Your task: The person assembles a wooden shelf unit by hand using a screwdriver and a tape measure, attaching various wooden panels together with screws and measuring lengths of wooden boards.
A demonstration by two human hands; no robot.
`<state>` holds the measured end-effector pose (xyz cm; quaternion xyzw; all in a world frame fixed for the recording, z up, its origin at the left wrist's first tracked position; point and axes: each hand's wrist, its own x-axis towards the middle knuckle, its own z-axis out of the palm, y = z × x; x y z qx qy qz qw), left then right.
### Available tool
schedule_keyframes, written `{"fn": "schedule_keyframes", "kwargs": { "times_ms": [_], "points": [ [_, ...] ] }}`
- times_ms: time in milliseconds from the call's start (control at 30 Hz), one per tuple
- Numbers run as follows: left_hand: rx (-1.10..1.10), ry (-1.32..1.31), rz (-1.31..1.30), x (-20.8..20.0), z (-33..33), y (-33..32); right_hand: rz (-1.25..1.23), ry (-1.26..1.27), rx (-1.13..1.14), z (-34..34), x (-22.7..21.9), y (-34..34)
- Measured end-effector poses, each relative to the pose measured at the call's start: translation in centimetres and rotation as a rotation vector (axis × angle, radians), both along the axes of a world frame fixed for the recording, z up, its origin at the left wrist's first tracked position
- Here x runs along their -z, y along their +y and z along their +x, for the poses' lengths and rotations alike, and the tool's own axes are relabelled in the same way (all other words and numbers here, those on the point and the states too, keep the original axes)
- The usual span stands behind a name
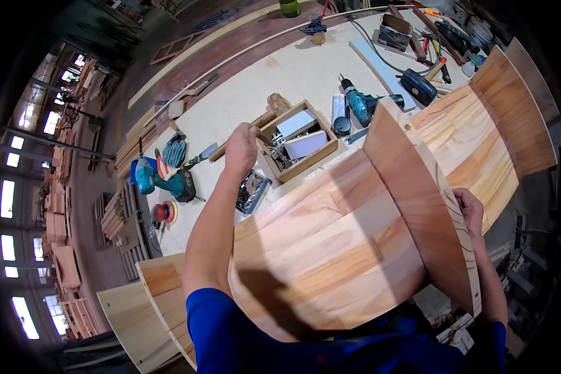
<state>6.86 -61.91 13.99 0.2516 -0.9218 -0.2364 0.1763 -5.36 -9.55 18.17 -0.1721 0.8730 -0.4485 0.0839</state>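
My left hand reaches over the left side of a small wooden box. Its fingers are bent together at the rim, and their tips are hard to see. Inside the box lie metal hardware pieces, a white small carton and a pale lilac one. My right hand is closed with curled fingers beside the far face of an upright wooden panel; anything in it is hidden. That panel stands across a long laminated wood board, with another upright end panel at the right.
Beside the box are a tray of screws, a teal cordless drill and a black mallet. Farther left lie another teal power driver and a red round sander. A board's end panel juts out at lower left.
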Motion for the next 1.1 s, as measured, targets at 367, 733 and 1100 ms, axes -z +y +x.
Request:
{"fn": "schedule_keyframes", "kwargs": {
  "times_ms": [367,733,1100],
  "points": [
    [0.187,0.651,-0.59,-27.3,3.7,20.0,-0.479,-0.14,-0.398,-1.2,-12.3,2.3],
    [0.59,0.363,0.137,-25.4,-6.5,61.3,-1.655,-0.62,-0.456,-1.2,-16.9,21.6],
    [0.725,-0.289,-0.221,-10.0,-26.4,66.6,-0.781,-0.532,0.093,-10.9,8.7,36.2]
  ]
}}
